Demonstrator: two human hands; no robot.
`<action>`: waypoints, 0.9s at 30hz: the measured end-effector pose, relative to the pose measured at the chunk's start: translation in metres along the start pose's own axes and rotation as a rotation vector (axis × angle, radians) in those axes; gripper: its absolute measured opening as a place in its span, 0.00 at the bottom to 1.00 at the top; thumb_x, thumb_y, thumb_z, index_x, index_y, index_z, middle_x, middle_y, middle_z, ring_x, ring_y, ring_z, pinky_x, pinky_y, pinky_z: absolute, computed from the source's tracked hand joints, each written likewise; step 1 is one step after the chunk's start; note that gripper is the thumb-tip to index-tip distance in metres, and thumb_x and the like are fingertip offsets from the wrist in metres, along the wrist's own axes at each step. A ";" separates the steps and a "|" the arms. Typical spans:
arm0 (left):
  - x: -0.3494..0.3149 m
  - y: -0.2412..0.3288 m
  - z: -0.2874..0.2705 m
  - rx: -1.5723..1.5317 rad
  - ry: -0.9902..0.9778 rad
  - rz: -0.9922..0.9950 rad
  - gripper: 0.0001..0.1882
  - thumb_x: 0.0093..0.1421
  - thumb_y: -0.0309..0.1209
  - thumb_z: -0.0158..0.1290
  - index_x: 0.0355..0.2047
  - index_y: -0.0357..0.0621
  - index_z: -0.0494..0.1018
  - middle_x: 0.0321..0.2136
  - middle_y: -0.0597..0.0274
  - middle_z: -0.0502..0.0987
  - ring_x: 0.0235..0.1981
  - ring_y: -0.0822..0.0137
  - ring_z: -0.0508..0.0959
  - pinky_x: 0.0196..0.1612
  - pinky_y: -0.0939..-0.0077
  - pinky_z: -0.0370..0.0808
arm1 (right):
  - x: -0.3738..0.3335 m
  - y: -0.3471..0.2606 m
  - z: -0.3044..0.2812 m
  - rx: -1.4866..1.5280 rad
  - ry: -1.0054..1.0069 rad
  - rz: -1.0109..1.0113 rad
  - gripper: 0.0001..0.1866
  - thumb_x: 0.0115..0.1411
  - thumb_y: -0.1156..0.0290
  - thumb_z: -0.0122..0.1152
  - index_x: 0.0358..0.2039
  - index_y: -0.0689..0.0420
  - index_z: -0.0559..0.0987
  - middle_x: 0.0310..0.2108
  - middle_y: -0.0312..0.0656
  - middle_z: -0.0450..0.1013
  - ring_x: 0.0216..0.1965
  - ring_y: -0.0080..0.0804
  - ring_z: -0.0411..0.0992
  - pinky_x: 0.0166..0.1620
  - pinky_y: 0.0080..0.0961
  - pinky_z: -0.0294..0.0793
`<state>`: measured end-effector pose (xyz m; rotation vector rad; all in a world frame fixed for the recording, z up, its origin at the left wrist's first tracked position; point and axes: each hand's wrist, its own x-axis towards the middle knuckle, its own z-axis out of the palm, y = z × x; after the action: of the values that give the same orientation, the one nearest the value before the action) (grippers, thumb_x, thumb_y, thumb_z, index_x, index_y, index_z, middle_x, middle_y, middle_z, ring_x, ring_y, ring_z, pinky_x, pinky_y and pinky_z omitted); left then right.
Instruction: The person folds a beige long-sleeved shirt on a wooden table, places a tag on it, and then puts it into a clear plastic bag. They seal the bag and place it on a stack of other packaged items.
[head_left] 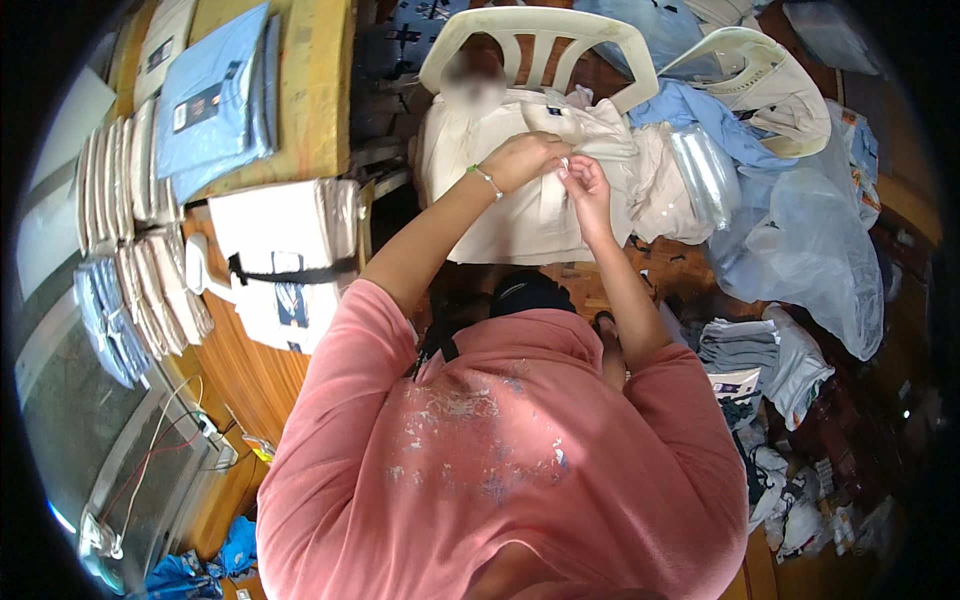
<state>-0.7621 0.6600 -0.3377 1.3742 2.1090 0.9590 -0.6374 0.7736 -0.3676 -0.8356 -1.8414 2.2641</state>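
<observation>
A cream garment (500, 215) with a dark label near its collar lies spread over the seat of a white plastic chair (640, 75). Both my hands meet above its middle. My left hand (530, 160), with a bracelet at the wrist, is turned back-up, its fingers curled and their tips hidden. Close against it, my right hand (588, 188) pinches a small white piece (564, 164) between thumb and finger; the piece is too small to name.
Folded blue garments in clear bags (215, 105) lie on a yellow surface at the left, beside stacks of bagged cream garments (285, 225). Right of the chair are a blue garment (710, 115), clear plastic bags (800, 240) and a second white chair (800, 90). Grey folded clothes (740, 345) sit lower right.
</observation>
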 end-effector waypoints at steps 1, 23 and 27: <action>-0.006 0.010 -0.012 -0.008 0.085 0.022 0.08 0.52 0.25 0.52 0.34 0.41 0.71 0.30 0.53 0.73 0.34 0.52 0.74 0.38 0.64 0.71 | -0.008 -0.004 0.004 -0.019 -0.003 -0.028 0.07 0.55 0.76 0.59 0.35 0.62 0.73 0.29 0.33 0.71 0.32 0.16 0.66 0.37 0.14 0.65; -0.243 0.252 -0.155 -0.553 0.920 -0.240 0.08 0.53 0.19 0.56 0.35 0.33 0.74 0.29 0.65 0.76 0.30 0.79 0.74 0.34 0.88 0.71 | -0.179 -0.223 0.110 -0.005 -0.488 -0.612 0.03 0.56 0.77 0.55 0.32 0.60 0.72 0.31 0.34 0.68 0.33 0.22 0.67 0.37 0.18 0.67; -0.251 0.249 -0.148 -0.545 0.921 -0.277 0.08 0.53 0.20 0.57 0.34 0.33 0.74 0.28 0.66 0.76 0.29 0.81 0.74 0.33 0.88 0.71 | -0.181 -0.230 0.108 -0.383 -0.554 -0.912 0.08 0.52 0.74 0.62 0.32 0.59 0.72 0.29 0.38 0.69 0.33 0.29 0.69 0.37 0.22 0.67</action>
<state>-0.6108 0.4509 -0.0542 0.3508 2.2280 2.1009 -0.5943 0.6652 -0.0784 0.6172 -2.2273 1.6241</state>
